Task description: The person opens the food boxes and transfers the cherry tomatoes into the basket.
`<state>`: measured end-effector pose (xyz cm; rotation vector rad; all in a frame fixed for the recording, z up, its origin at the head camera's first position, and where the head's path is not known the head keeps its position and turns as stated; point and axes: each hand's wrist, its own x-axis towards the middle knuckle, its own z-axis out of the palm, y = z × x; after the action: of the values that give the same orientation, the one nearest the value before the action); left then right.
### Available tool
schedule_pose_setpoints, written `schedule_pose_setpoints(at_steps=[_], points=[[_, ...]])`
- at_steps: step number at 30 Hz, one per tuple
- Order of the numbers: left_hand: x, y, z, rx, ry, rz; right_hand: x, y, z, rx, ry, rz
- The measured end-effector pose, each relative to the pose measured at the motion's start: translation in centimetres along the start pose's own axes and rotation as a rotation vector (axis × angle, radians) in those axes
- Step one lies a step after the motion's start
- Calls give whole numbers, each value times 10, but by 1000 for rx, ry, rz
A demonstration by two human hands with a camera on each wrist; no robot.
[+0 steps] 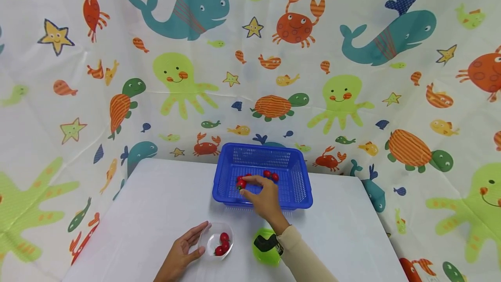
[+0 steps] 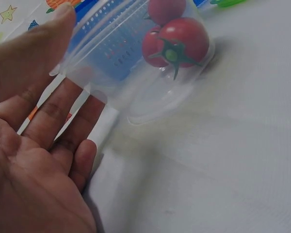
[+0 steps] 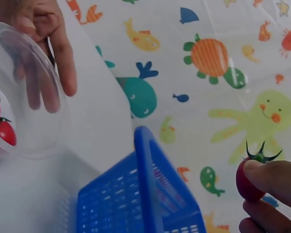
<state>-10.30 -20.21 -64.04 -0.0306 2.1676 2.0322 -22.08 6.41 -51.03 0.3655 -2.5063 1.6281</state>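
Observation:
My right hand [image 1: 268,197] pinches a red cherry tomato [image 1: 241,184] with a green stem between thumb and fingers, above the near left part of a blue plastic basket [image 1: 303,204]. More cherry tomatoes [image 1: 275,177] lie in the basket, some partly hidden behind the held one. A clear plastic bowl [image 1: 211,242] on the table has three cherry tomatoes [image 1: 225,246] at its right side. At the bowl's left side, my left hand [image 1: 183,247] rests with fingers extended against its outer wall; the left wrist view shows the thumb [image 2: 63,29] near the rim.
A bright green round dish or lid [image 1: 259,256] lies right of the bowl, partly covered by the right wrist with its black strap. White cloth covers the table [image 1: 156,203]. A curtain [image 1: 242,34] printed with sea animals hangs behind and at both sides.

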Motion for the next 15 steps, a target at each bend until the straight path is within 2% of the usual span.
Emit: schedule_pose_setpoints(at_steps=[9, 15], points=[[-1, 2, 1, 12, 20, -27, 15, 7, -7, -38, 6, 52], [-1, 2, 2, 10, 27, -37, 26, 14, -9, -58, 3, 56]])
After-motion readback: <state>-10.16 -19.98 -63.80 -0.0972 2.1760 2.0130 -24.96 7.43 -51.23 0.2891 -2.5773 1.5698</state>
